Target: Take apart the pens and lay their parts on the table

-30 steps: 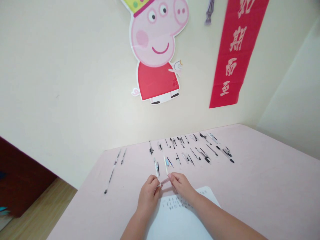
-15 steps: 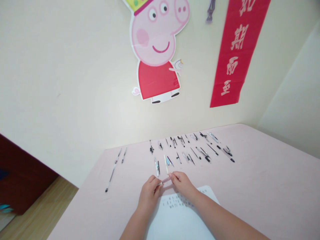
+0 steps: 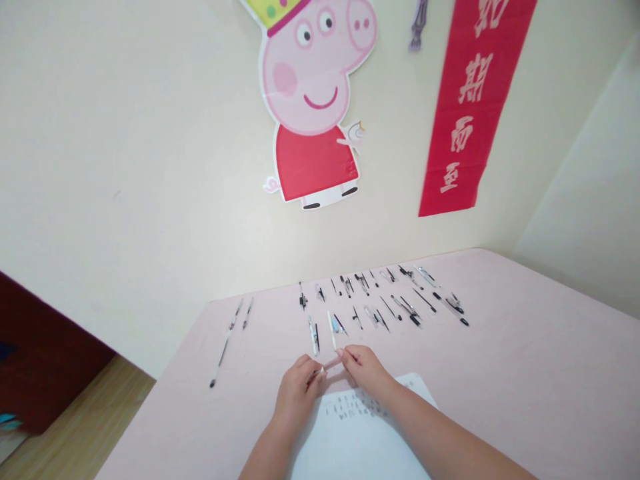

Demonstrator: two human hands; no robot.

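Over the top edge of a white sheet with rows of handwritten characters (image 3: 350, 437), both hands meet at a clear pen barrel (image 3: 332, 363). My left hand (image 3: 296, 388) pinches its left end, and a small white tip shows by the fingertips. The barrel's right end is in the closed thumb and fingers of my right hand (image 3: 367, 370). Whatever else lies inside the fingers is hidden. Just beyond the right fingertips lies a cream-coloured stick (image 3: 332, 331). Near it are a light blue pen part (image 3: 335, 325) and a white pen (image 3: 313, 335) with a dark refill beside it.
Two rough rows of pens, caps and refills (image 3: 407, 310) spread across the back of the pink table (image 3: 525, 353). On the left lie several clear pens (image 3: 249, 313), one with a black end (image 3: 213, 383). Behind the table rises a wall with a pig cutout (image 3: 317, 163) and a red banner (image 3: 465, 133).
The view has shifted very slightly. Both hands keep their hold on the clear barrel, and the parts on the table lie as before.
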